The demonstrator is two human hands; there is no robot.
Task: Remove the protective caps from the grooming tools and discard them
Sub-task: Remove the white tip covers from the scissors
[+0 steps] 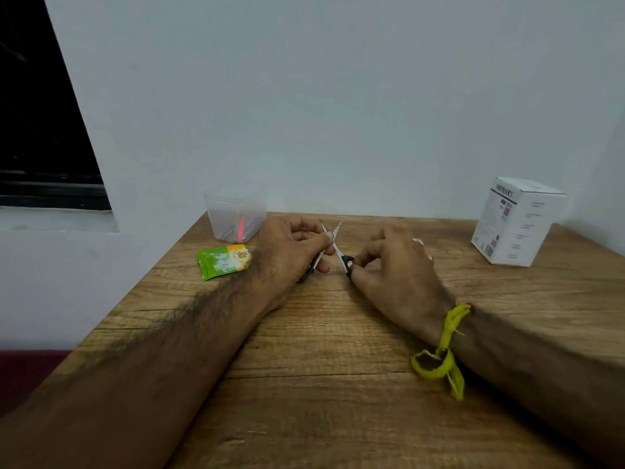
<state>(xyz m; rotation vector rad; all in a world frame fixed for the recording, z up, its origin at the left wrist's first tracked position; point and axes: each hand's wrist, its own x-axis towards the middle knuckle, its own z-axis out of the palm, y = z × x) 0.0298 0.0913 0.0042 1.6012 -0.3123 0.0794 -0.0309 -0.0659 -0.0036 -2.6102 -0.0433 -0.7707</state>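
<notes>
we work at a wooden table (321,384) with a plank-grain top, pushed against a plain pale wall (338,96). a dark window (37,130) sits at the upper left, above a pale ledge.

at the table's far left edge stands a translucent plastic container (235,216) with several thin items inside, one of them pink. just in front of it lies a green and orange sachet (224,261), flat on the wood. a white printed carton (517,221) stands at the far right, well apart from the hands.

both our forearms rest on the table and converge toward its far middle. our left hand (291,255) has its fingers curled round one slim metal tool (321,247), thumb pressed near the point. our right hand (395,269) pinches the black handle of a second slim metal tool (340,250) between thumb and forefinger. the two silver tips cross in an x between the hands, raised above the wood. we cannot tell whether either tip carries a cap. a ring shows on a right finger, and a yellow cloth band (446,350) is tied round the right wrist.
</notes>
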